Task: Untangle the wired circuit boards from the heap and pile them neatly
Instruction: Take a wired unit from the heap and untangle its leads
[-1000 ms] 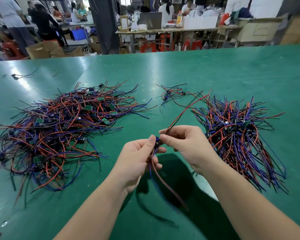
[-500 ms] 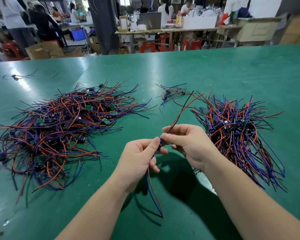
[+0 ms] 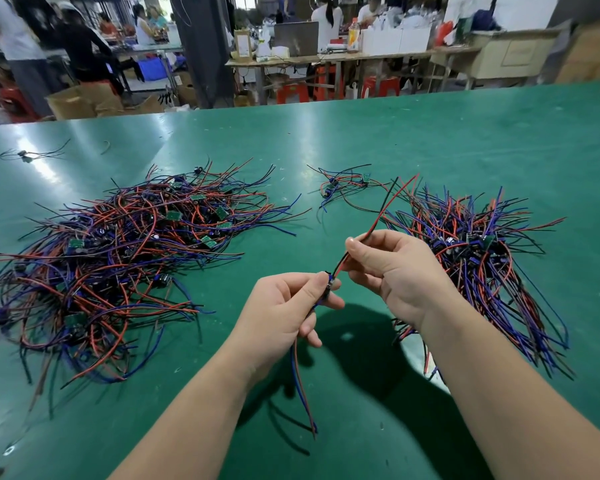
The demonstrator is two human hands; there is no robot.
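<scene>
A tangled heap (image 3: 125, 258) of small green circuit boards with red, blue and black wires lies on the left of the green table (image 3: 430, 140). A tidier pile (image 3: 482, 258) with wires lying roughly parallel sits on the right. My left hand (image 3: 281, 306) pinches one small board (image 3: 330, 284) above the table, its blue and red wires hanging down. My right hand (image 3: 395, 268) pinches that board's red and black wires (image 3: 381, 216), which stick up and away.
A small cluster of wired boards (image 3: 343, 185) lies beyond my hands. A single stray wired board (image 3: 25, 155) rests at the far left. Past the table's far edge are workbenches, stools, cardboard boxes and several people.
My right hand has slid up along the red and black wires, away from the board. The left hand keeps hold of the board, and the hanging wires have swung slightly.
</scene>
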